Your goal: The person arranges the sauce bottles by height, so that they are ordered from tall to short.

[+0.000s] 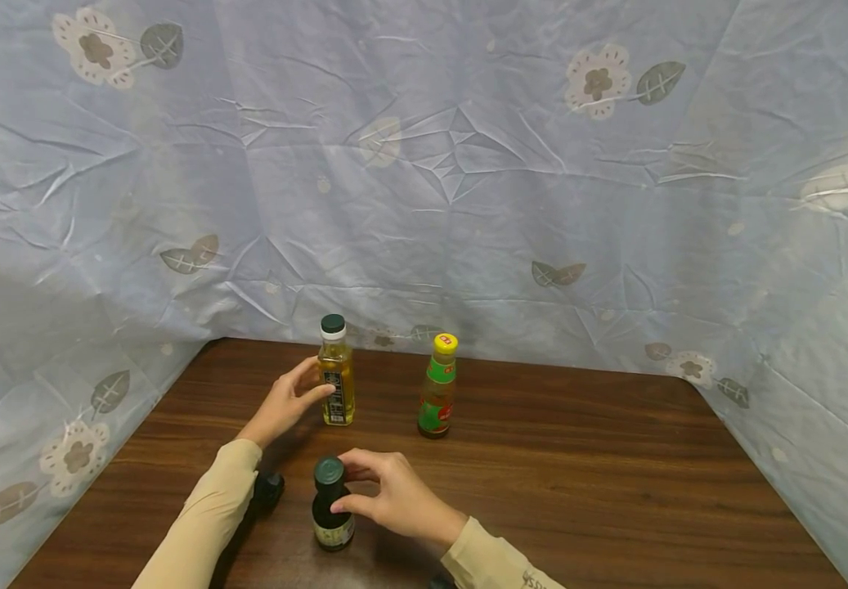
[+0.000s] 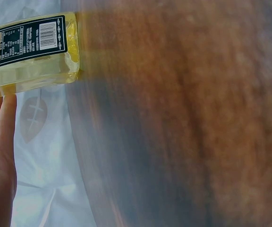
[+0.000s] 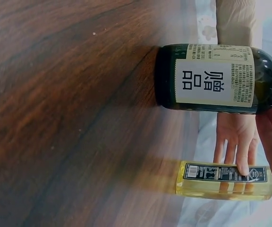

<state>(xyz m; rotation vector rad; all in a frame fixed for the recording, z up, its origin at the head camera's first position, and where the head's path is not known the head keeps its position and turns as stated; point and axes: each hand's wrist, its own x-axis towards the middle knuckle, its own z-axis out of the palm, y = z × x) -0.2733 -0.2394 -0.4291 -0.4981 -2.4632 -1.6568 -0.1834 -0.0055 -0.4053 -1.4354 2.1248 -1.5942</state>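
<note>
In the head view my left hand holds a clear bottle of yellow oil with a dark green cap, thumb over its black label and fingers round the far side. The left wrist view shows the lower part of this oil bottle and fingers against it. Closer to me, my right hand grips a small dark glass bottle by its neck and shoulder, between thumb and fingers. Its cream label faces the right wrist camera. Both bottles are upright.
A sauce bottle with a yellow cap and green label stands right of the oil bottle, toward the back of the brown wooden table. A small black object is by the left wrist. Pale flowered cloth hangs behind and at both sides.
</note>
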